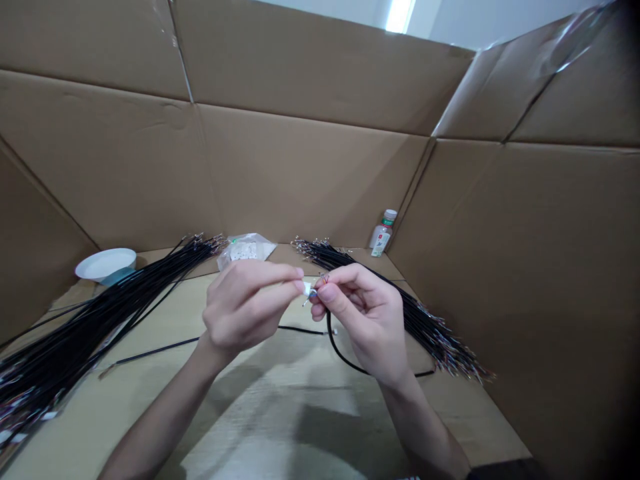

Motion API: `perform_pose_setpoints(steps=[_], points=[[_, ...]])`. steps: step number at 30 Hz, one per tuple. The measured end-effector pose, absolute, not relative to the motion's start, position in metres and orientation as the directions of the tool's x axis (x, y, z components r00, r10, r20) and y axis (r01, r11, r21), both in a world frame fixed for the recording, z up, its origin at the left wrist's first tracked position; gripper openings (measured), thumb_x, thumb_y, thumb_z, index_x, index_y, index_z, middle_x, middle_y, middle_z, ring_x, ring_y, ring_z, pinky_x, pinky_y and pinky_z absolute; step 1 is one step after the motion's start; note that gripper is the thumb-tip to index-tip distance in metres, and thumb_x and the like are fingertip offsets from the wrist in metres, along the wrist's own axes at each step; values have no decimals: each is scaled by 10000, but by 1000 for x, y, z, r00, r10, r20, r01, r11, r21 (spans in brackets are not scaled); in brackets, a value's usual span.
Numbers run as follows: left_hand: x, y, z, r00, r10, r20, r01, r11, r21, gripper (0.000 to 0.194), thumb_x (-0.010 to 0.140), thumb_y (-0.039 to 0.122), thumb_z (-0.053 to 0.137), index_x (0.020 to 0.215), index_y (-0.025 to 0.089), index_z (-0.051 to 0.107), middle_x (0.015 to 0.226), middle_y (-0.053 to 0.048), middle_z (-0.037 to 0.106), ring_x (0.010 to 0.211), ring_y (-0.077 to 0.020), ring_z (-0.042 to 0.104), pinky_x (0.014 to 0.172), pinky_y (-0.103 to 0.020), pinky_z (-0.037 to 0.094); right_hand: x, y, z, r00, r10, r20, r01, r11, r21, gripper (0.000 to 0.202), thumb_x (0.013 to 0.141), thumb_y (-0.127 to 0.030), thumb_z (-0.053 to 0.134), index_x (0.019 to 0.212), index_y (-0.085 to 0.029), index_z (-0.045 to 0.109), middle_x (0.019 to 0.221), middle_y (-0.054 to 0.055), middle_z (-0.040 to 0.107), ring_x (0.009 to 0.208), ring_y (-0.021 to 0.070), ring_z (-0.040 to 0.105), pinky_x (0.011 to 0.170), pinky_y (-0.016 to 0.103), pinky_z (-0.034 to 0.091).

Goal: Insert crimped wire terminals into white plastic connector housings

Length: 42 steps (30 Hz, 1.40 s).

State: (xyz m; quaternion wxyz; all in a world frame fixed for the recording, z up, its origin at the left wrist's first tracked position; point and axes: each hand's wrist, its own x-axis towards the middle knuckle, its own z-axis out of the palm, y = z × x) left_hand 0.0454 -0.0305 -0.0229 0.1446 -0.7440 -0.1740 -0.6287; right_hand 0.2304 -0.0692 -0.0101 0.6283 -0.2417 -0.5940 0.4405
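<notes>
Between thumb and forefinger, my left hand [250, 300] pinches a small white connector [307, 289]. My right hand [367, 313] grips the stripped end of a black cable [345, 357], whose thin coloured wires fan out at the fingertips. Some of these wires meet the connector; how far in they sit is too small to tell. From my right hand the cable loops down and runs right under the wrist. Another black cable [160, 350] lies on the table behind my left wrist, with a small white piece at its right end.
A large bundle of black cables [115, 303] lies on the left, a second bundle [415, 310] on the right. At the back are a white bowl [106, 262], a clear bag of small white parts [245, 249] and a bottle [384, 233]. Cardboard walls [310, 173] enclose the table.
</notes>
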Motion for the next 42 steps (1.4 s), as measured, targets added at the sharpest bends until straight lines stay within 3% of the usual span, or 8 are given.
perform_pose_setpoints(steps=[2,5,8,16,22,34,38,42], points=[[49,-33,-22,120,204,971,360,-921,149,303,905,40,729,1125,247,726,1011,1,793,900,-144,736,814,-286,602,230,-68,-13,-50,815,577,-212,556,-804,46,934,-225,797,906,-216,762,769,-23,747,674,93,715,632,192,612],[51,-43,-14,176,500,848,238,-857,456,162,1014,152,641,1114,236,737,967,-14,774,890,-148,705,789,-296,574,228,-66,-17,-18,771,636,-132,629,-766,36,955,-207,775,930,-231,767,804,-23,739,702,93,699,648,203,586],[50,-52,-7,232,606,761,174,-796,580,99,1017,217,663,1044,244,753,938,-4,777,849,-139,693,749,-281,560,227,-65,-20,-13,735,678,-70,676,-733,54,968,-192,760,957,-244,772,849,-20,743,731,98,692,660,222,565],[52,-61,0,151,661,735,252,-745,617,102,913,115,708,925,212,739,842,21,753,751,-104,672,701,-238,549,223,-66,-21,-25,676,736,24,736,-676,94,976,-162,740,979,-246,783,912,-12,767,800,116,698,713,252,564],[52,-62,1,147,606,782,350,-771,532,97,865,83,684,878,179,682,802,25,700,717,-93,625,681,-242,507,222,-70,-22,-56,688,724,24,726,-687,112,979,-158,731,997,-250,792,952,-6,782,843,118,713,742,243,579],[61,-60,-7,215,573,791,463,-773,434,124,928,77,531,882,189,502,815,24,537,734,-100,530,669,-246,425,219,-71,-23,-50,749,661,-14,661,-750,99,968,-159,731,966,-241,786,916,-13,782,804,97,736,738,179,618],[60,-62,-6,215,598,772,451,-762,465,132,938,97,507,858,198,479,780,30,521,701,-105,515,649,-257,418,217,-72,-21,-42,786,617,-73,613,-787,68,951,-177,748,940,-232,786,870,-15,783,740,93,733,695,176,633],[60,-62,-5,221,664,715,358,-737,574,144,963,106,528,861,205,501,758,42,562,675,-98,536,635,-256,435,218,-71,-19,-36,831,554,-154,544,-825,43,932,-200,770,893,-217,776,777,-24,766,645,85,711,609,167,621]])
